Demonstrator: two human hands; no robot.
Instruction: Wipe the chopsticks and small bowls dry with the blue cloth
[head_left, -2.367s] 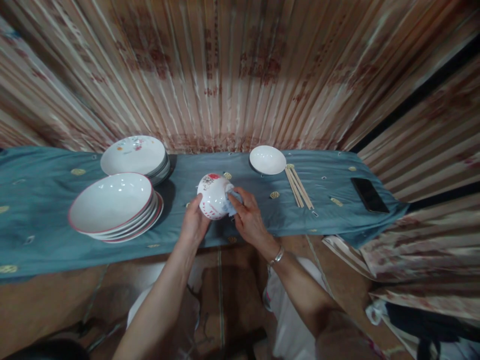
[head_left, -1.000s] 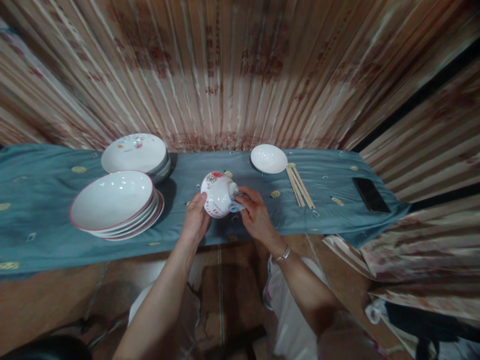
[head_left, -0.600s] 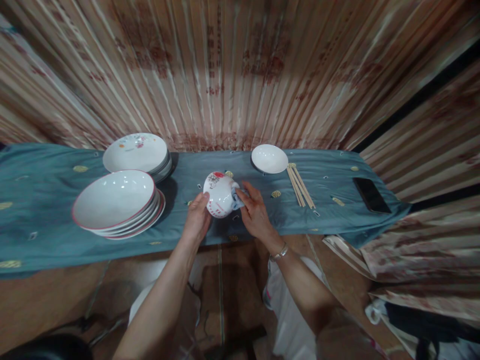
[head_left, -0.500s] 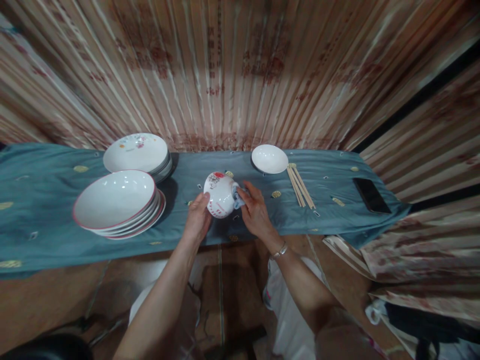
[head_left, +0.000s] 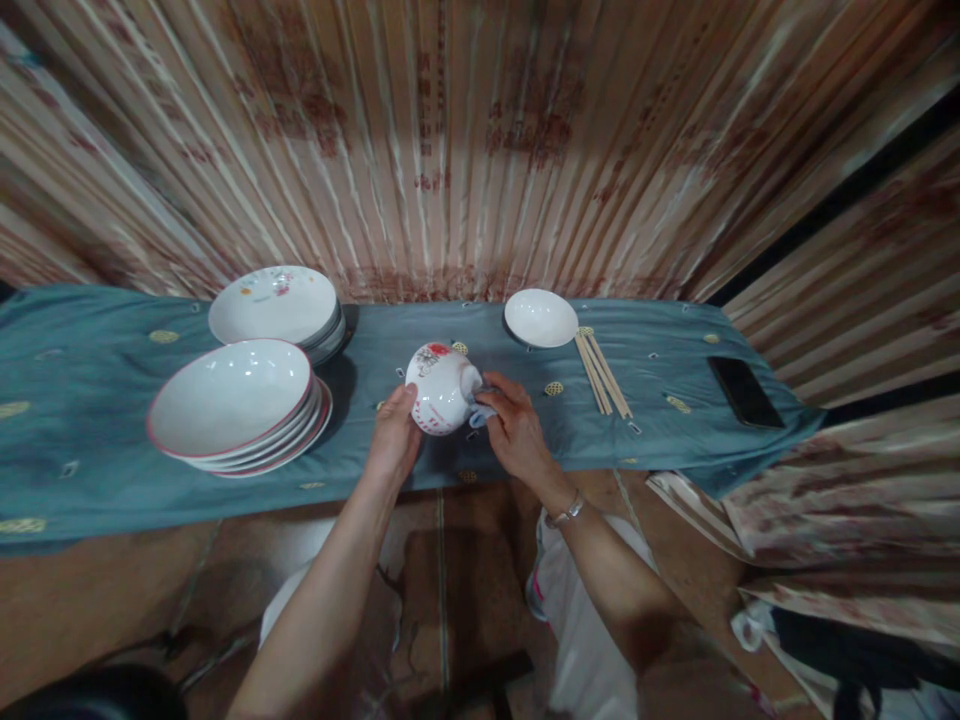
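Observation:
A white bowl (head_left: 436, 392) with a red flower, dark brushwork and red lettering is tipped on its side above the table, its foot ring turned to the right. My left hand (head_left: 396, 425) grips its rim side, thumb on the outer wall; the fingers behind are hidden. My right hand (head_left: 514, 420) pinches a small pale blue cloth (head_left: 481, 412) against the bowl's foot. Most of that cloth is covered by the fingers.
Stacked red-rimmed bowls (head_left: 232, 400) and a stack of flowered plates (head_left: 274, 305) stand on the left of the blue-green tablecloth (head_left: 405, 330). Right of the bowl lie a small white dish (head_left: 541, 318), several chopsticks (head_left: 602, 372) and a black phone (head_left: 745, 391). A pleated curtain (head_left: 465, 150) hangs behind.
My right hand and the cloth have slid slightly down and right around the bowl's foot, uncovering more of the foot ring. The bowl and my left hand have barely shifted.

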